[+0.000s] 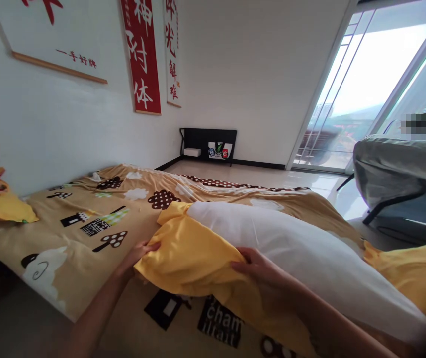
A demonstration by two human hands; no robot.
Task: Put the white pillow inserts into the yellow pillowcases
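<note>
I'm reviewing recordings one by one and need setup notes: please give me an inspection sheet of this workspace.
Surface: printed tan sheet, wrinkled.
Job's things: yellow cloth at one end of a plump white pillow; whether the pillow goes inside it cannot be told.
Clutter: yellow bundle at the left edge of the picture, more yellow fabric at the right edge.
Grippers: bare left hand and right hand, both gripping the yellow cloth.
Cables: none certain; a thin dark line under the chair is unclear.
Surroundings: wall hangings, low black stand, glass door, grey chair.
</note>
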